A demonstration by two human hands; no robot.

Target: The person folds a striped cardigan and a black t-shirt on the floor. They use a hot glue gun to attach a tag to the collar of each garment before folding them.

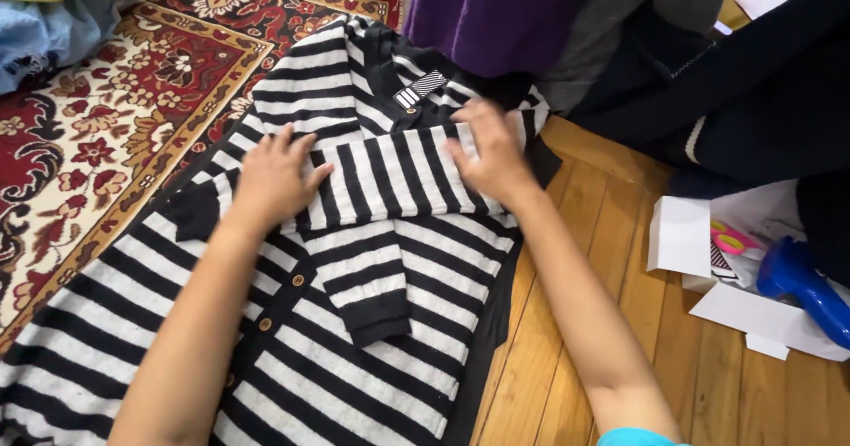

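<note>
- Pressing flat on a black-and-white striped cardigan [354,322], both hands rest on a sleeve [390,176] folded across its chest.
- Left hand [274,180] lies open, palm down, on the sleeve's outer end; its grip is released, holding nothing.
- Right hand [491,158] lies open too, fingers spread over the sleeve near the collar and the small striped tag [420,89]; this grip is also released.
- Cardigan lies spread half on the patterned red rug [97,145], half on the bare wooden floor [620,322], its collar toward a pile of dark and purple clothes [496,12].
- Risk, as I judge it: the rug's edge runs under the garment, so the uneven base may wrinkle the fold or let it sit skewed.
- A second sleeve [376,295] lies down the front; sliding either palm could drag it out of line.
- White cardboard pieces [735,313] and a blue tool [801,286] sit near the right; the hem could catch them if swung that way.
</note>
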